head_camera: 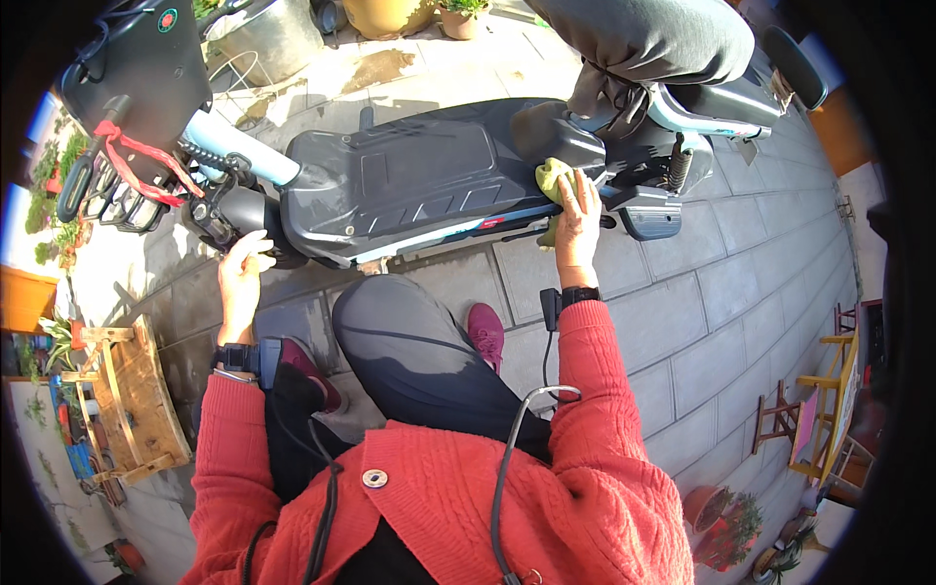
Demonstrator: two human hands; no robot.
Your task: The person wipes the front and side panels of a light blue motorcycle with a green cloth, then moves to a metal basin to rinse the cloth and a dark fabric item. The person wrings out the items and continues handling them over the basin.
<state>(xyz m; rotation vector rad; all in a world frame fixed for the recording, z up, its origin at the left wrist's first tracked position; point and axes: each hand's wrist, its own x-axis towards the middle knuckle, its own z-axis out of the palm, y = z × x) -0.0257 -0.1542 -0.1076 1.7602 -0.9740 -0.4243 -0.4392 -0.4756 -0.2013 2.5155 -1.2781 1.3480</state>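
An electric scooter with light blue frame tubes stands across the view before me, its black plastic footboard point(424, 161) in the middle. My right hand point(576, 219) presses a yellow-green cloth point(553, 179) against the footboard's near edge, close to the seat end. Part of the cloth hangs below the hand. My left hand point(245, 270) is empty, its fingers loosely bent, just on the near side of the front wheel point(245, 212). A red ribbon point(146, 168) is tied to the handlebar's brake lever at the left.
A dark grey cover lies over the scooter's seat point(658, 36). A wooden bench point(139, 395) stands at the left, a metal bucket point(270, 44) and plant pots at the top. Folding chairs and a potted plant point(706, 508) are at the right, on grey paving.
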